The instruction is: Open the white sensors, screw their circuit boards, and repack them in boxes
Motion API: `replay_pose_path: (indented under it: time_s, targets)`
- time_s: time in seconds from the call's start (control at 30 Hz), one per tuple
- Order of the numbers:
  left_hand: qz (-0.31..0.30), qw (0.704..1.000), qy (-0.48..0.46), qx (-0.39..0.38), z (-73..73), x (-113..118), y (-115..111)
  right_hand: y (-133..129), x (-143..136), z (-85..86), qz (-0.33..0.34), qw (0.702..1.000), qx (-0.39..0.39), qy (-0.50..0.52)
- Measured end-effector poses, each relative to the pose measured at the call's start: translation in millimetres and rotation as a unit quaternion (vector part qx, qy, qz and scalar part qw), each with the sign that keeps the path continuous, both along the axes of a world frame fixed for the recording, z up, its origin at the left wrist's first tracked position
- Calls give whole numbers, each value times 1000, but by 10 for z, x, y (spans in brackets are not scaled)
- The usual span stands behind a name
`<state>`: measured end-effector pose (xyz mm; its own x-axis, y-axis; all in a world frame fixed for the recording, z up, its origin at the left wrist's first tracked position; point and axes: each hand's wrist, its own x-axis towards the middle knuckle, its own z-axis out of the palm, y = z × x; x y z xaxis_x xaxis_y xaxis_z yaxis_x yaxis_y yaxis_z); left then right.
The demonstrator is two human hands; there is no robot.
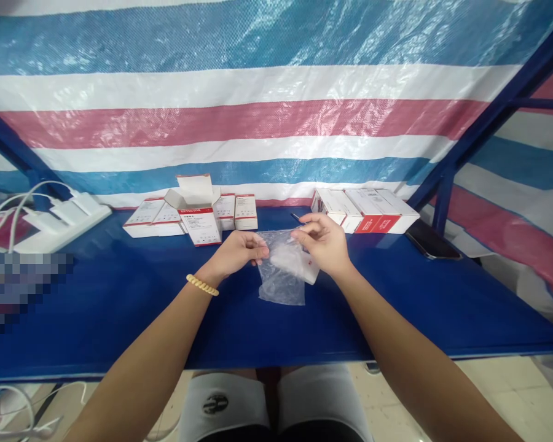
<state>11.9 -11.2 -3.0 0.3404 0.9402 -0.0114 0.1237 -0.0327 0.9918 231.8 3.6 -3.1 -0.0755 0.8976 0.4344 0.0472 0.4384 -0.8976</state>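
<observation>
Left hand (239, 253): thumb and fingers pinched together on the bag's upper left corner, so a narrow grip with plastic in it.
Right hand (325, 242): same deal, pinching the bag's upper right side.
Plastic bag (270, 288): clear, stretched between both hands around the middle of the tabletop (156, 325); most of it sits below the fingertips. Can't tell if its bottom touches down.
Bag direction: pinched end toward the tabletop's far edge, loose end toward the near edge, long axis running roughly between those two edges.
White thing (309, 270): just below the right fingers, slanting toward the near right corner. Honestly can't tell if it's inside the bag or behind it.
Open box (200, 227): standing near the far edge, left of the bag, flaps up.
</observation>
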Motion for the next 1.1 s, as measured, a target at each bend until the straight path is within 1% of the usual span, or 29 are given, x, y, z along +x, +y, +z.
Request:
replay_pose_path:
  time_s: [0.07,0.17,0.2,0.23,0.3,0.37,0.4,0.43,0.5,0.57,0.6,0.67,0.7,0.73,0.77,0.83,0.93,0.97,1.0,1.1]
  targets:
    - [3,1000,-13,6,10,-7,-4,-6,10,8,20,1000,-21,-6]
    - [13,999,-39,15,29,0,-25,-23,23,23,76,994,-52,-50]
    - [18,999,-49,14,35,6,-35,-29,23,32,85,993,-58,-59]
    - [20,998,-56,6,41,14,-46,-33,20,42,84,993,-60,-61]
    - [9,998,-53,-25,50,32,-66,-33,14,65,58,995,-59,-49]
    - [-5,998,-27,-49,59,46,-73,-16,17,84,25,997,-61,-35]
    - [2,999,-16,-48,63,49,-67,-4,26,90,11,998,-62,-32]
    - [23,999,-13,-38,67,46,-55,9,39,92,1,998,-61,-34]
    - [102,994,-26,-10,69,22,-16,29,77,91,-8,997,-48,-65]
    - [196,980,-34,9,61,-22,32,30,114,92,-11,988,-24,-152]
    - [238,971,-23,18,54,-47,52,22,127,96,-12,977,-13,-213]
    - [308,948,37,66,42,-89,72,-8,135,116,-4,942,-4,-336]
    - [326,936,80,105,39,-104,70,-27,130,132,3,922,-7,-388]
    - [328,925,126,146,42,-114,60,-46,123,149,12,903,-11,-430]
    - [317,914,170,187,49,-121,45,-64,113,168,19,886,-15,-464]
    - [275,894,239,262,80,-138,5,-91,93,199,25,859,-21,-511]
    - [222,856,318,343,144,-206,-50,-110,72,218,24,833,-34,-552]
    - [199,847,344,352,164,-241,-62,-113,67,217,25,827,-40,-560]
    - [167,845,368,349,180,-277,-71,-115,62,213,27,824,-44,-565]
    - [40,856,416,305,215,-372,-81,-119,54,207,26,822,-49,-567]
